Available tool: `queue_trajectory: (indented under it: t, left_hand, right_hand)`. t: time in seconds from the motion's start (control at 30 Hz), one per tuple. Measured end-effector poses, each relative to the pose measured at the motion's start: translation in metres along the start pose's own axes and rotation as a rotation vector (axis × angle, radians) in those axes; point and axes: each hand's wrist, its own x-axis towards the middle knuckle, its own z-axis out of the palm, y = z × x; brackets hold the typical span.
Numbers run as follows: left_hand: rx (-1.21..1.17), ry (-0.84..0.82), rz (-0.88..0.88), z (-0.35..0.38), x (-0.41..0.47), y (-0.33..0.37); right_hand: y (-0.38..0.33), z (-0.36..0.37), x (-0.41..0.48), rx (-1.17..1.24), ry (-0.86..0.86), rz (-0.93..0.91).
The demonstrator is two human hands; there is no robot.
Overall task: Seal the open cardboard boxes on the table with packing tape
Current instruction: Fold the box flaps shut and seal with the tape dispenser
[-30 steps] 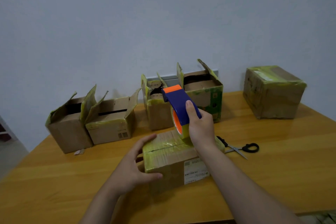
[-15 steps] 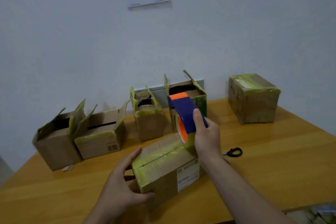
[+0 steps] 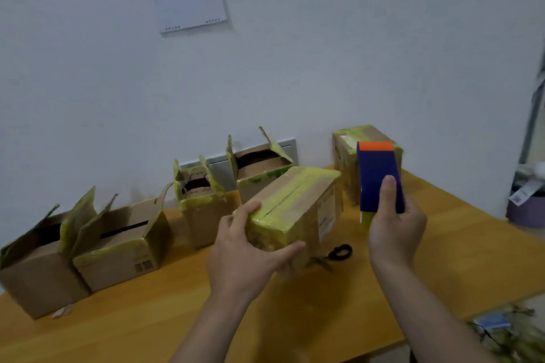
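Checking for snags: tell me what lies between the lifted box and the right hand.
In the head view, scissors lie on the table between the lifted box and the right hand holding the tape dispenser, lower than both, partly hidden by the box.

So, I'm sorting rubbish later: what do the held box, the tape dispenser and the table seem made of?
The box looks like matte brown cardboard, wrapped in glossy yellowish tape that glints at the edges. The tape dispenser seems smooth plastic: evenly coloured blue body, orange end. The table looks like lacquered wood or veneer; its orange-brown top shows soft reflections.
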Motion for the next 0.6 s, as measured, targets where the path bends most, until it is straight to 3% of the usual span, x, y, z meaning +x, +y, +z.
queue_trajectory:
  t: [0.27, 0.6]
  left_hand:
    - [-0.003, -0.062, -0.096, 0.078, 0.031, 0.045]
    - [0.038, -0.055, -0.196, 0.125, 0.052, 0.04]
  right_hand:
    - [0.045, -0.011, 0.014, -0.107, -0.057, -0.013]
    - [0.081, 0.012, 0.037, -0.101, -0.149, 0.015]
